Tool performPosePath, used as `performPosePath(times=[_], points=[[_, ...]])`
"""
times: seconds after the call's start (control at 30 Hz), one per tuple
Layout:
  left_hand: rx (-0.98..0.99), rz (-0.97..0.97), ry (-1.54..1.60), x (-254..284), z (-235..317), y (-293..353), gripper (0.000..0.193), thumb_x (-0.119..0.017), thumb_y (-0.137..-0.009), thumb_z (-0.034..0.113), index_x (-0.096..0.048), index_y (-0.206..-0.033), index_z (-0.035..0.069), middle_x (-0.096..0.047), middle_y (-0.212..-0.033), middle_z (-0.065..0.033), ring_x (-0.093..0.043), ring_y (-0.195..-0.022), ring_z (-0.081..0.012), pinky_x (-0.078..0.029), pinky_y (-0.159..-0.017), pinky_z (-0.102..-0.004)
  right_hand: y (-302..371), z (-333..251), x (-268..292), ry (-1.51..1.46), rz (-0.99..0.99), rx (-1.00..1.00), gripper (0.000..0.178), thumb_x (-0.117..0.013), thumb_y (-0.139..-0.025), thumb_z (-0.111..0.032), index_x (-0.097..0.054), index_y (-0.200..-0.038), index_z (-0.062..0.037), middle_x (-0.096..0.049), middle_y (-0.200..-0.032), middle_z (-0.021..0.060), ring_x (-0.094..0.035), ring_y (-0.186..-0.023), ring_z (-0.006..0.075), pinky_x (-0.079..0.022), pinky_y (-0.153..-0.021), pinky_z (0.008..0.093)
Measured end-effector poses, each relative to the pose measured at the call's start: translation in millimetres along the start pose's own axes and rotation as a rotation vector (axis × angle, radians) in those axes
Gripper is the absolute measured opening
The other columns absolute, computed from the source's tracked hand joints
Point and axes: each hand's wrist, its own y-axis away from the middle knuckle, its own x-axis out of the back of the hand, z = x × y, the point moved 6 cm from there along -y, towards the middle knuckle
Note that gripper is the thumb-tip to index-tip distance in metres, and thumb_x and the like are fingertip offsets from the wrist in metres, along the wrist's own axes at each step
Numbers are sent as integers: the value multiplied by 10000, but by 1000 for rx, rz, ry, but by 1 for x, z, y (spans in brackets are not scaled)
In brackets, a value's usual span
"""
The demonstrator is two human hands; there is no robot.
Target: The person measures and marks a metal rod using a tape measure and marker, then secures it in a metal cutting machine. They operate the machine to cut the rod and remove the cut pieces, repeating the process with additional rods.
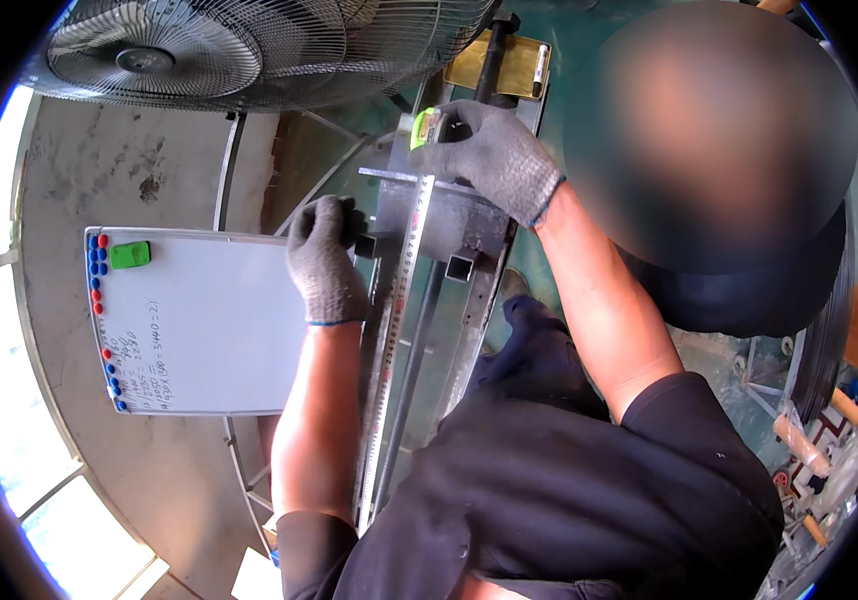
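The right hand (489, 160), in a grey knit glove, is closed around the case of a green tape measure (425, 128), thumb and fingers wrapped about it at the far edge of the grey metal plate (439, 232). From that case the tape blade (404, 275) is drawn out across the plate and runs from it toward the person's body, along the long metal rails (376, 345). The left hand (324, 255), gloved alike, is just left of the plate with its fingers loosely curled; whether they hold or touch anything cannot be told. An open-ended square tube (462, 264) sits at the plate's near edge. To the left of the plate, past the left hand, the whiteboard (224, 320) limits the space on that side, while the large fan (149, 60) stands beyond the plate to the far left. Directly beyond the plate is a yellow tray (521, 60). To the plate's right, past the right forearm, is another person (749, 295), and a strip of green floor (574, 265) shows between that person and the plate.
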Motion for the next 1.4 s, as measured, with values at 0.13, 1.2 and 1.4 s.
performPosePath(times=[0.13,1.2,1.4], points=[[129,163,15,-41,-8,5,196,-786,-1121,192,-744,-1136,1,-793,-992,-84,-705,-822,-173,-602,-773,-348,-4,4,2,74,-1,28,655,-1006,-869,-373,-781,-1349,11,-843,-1147,92,-767,-1035,146,-613,-961,323],[-68,-269,-204,16,89,147,207,-738,-1083,150,-763,-1040,-52,-777,-1026,-169,-722,-935,-233,-570,-901,-373,-3,2,1,62,23,61,669,-1000,-815,-416,-808,-1304,-3,-858,-1120,142,-817,-979,235,-648,-936,376],[440,-619,-388,9,2,218,171,-790,-1046,153,-770,-1023,-15,-795,-1105,-142,-734,-1032,-244,-571,-988,-385,-1,-2,3,61,-5,35,675,-987,-857,-405,-786,-1340,20,-845,-1156,137,-790,-1026,199,-624,-955,359]])
